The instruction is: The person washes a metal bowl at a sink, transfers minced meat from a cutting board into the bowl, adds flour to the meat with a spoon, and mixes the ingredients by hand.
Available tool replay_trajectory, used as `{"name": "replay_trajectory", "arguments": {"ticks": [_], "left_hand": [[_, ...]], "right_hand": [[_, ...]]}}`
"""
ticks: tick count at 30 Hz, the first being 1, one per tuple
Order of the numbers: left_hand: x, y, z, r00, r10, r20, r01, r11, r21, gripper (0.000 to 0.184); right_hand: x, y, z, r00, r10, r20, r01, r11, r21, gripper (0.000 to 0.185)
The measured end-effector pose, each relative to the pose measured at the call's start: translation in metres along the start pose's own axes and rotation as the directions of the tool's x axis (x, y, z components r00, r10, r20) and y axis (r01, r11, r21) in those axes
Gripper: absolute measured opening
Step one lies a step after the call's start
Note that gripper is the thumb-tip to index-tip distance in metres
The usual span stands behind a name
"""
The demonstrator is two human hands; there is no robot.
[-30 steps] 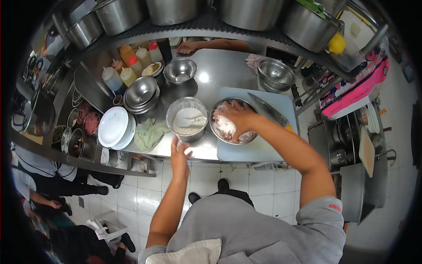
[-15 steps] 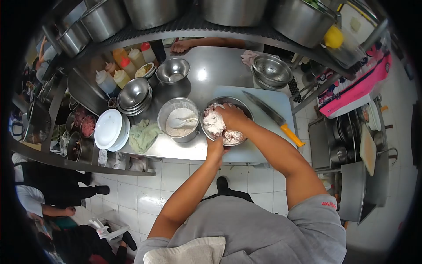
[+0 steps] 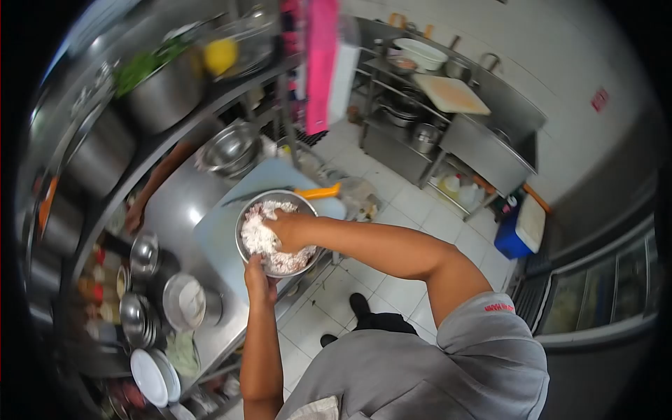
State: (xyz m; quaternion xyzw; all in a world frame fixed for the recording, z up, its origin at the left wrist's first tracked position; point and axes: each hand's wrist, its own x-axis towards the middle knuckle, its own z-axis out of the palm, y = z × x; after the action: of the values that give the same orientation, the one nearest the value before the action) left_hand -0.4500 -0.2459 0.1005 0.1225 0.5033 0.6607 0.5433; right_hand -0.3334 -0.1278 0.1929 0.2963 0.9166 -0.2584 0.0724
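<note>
A steel bowl [image 3: 313, 258] holds pieces of what looks like raw meat [image 3: 260, 238] coated in white powder. My left hand [image 3: 259, 280] grips the bowl's near rim, thumb on top. Deep in the bowl, my right hand [image 3: 290, 229] has its fingers curled into the powdered meat, which hides the fingertips. Behind the bowl lies a knife with an orange handle [image 3: 318, 192], its blade partly covered. The bowl overlaps the pale blue cutting board [image 3: 217, 234] in view; whether it touches the board I cannot tell.
On the steel table [image 3: 183, 203], left of the board, stands a pot [image 3: 171, 301] of white powder with a white spoon [image 3: 192, 302]. Steel bowls [image 3: 134, 318], white plates [image 3: 148, 378] and a green cloth [image 3: 183, 353] are farther left. A colander [image 3: 234, 145] stands behind the board; another person's arm [image 3: 168, 175] reaches the far edge.
My view has swung to the right. The bowl has shifted across the board toward the knife and now covers part of it. Both hands stay with the bowl.
</note>
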Motion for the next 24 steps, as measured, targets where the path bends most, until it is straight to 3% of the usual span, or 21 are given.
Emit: {"name": "replay_trajectory", "arguments": {"ticks": [2, 4, 5, 8, 9, 11, 12, 13, 14, 15, 17, 19, 20, 22, 24], "left_hand": [[0.007, -0.006, 0.012, 0.997, -0.061, 0.046, 0.06, 0.998, 0.029, 0.049], [0.011, -0.017, 0.022, 0.982, -0.15, 0.114, 0.15, 0.989, 0.002, 0.048], [0.011, -0.028, 0.037, 0.979, -0.162, 0.121, 0.16, 0.987, 0.021, 0.048], [0.018, -0.058, 0.105, 0.971, -0.092, 0.221, 0.067, 0.991, 0.118, 0.046], [0.026, -0.075, 0.127, 0.967, -0.095, 0.235, 0.067, 0.99, 0.122, 0.046], [0.043, -0.113, 0.166, 0.923, 0.005, 0.385, -0.055, 0.991, 0.118, 0.048], [0.035, -0.118, 0.198, 0.895, -0.002, 0.445, -0.108, 0.969, 0.222, 0.051], [0.046, -0.14, 0.218, 0.889, -0.041, 0.456, -0.099, 0.956, 0.278, 0.054], [0.052, -0.162, 0.234, 0.865, -0.102, 0.492, -0.057, 0.953, 0.298, 0.055], [0.047, -0.177, 0.258, 0.837, -0.164, 0.523, -0.014, 0.948, 0.319, 0.057], [0.044, -0.212, 0.292, 0.824, -0.221, 0.522, 0.003, 0.923, 0.386, 0.057], [0.038, -0.23, 0.331, 0.757, -0.401, 0.515, 0.031, 0.81, 0.585, 0.056], [0.044, -0.239, 0.349, 0.757, -0.405, 0.514, 0.034, 0.809, 0.587, 0.056], [0.056, -0.257, 0.386, 0.685, -0.405, 0.605, -0.194, 0.7, 0.688, 0.055], [0.058, -0.26, 0.42, 0.675, -0.466, 0.572, -0.094, 0.715, 0.693, 0.053]], "right_hand": [[-0.027, 0.019, -0.002, 1.0, -0.009, -0.022, 0.009, 1.0, 0.011, 0.076], [-0.051, 0.036, 0.003, 0.955, 0.176, -0.237, -0.159, 0.983, 0.087, 0.086], [-0.065, 0.061, 0.006, 0.951, 0.191, -0.243, -0.17, 0.98, 0.104, 0.086], [-0.1, 0.14, 0.009, 0.902, 0.372, -0.218, -0.242, 0.856, 0.458, 0.115], [-0.116, 0.162, 0.009, 0.896, 0.381, -0.226, -0.247, 0.853, 0.459, 0.115], [-0.145, 0.207, 0.023, 0.828, 0.489, -0.275, 0.008, 0.48, 0.877, 0.114], [-0.159, 0.232, 0.033, 0.798, 0.545, -0.258, 0.051, 0.365, 0.93, 0.105], [-0.178, 0.252, 0.041, 0.792, 0.554, -0.257, 0.05, 0.359, 0.932, 0.105], [-0.198, 0.273, 0.049, 0.796, 0.57, -0.202, 0.21, 0.052, 0.976, 0.093], [-0.217, 0.293, 0.055, 0.81, 0.569, -0.145, 0.344, -0.26, 0.902, 0.081], [-0.24, 0.334, 0.072, 0.88, 0.473, -0.039, 0.326, -0.544, 0.773, 0.055], [-0.266, 0.346, 0.071, 0.815, 0.576, -0.071, 0.443, -0.538, 0.717, 0.052], [-0.276, 0.355, 0.07, 0.79, 0.611, -0.054, 0.485, -0.568, 0.665, 0.052], [-0.29, 0.374, 0.058, 0.772, 0.633, -0.06, 0.553, -0.623, 0.553, 0.052], [-0.305, 0.412, 0.054, 0.658, 0.753, 0.016, 0.588, -0.526, 0.614, 0.047]]}}
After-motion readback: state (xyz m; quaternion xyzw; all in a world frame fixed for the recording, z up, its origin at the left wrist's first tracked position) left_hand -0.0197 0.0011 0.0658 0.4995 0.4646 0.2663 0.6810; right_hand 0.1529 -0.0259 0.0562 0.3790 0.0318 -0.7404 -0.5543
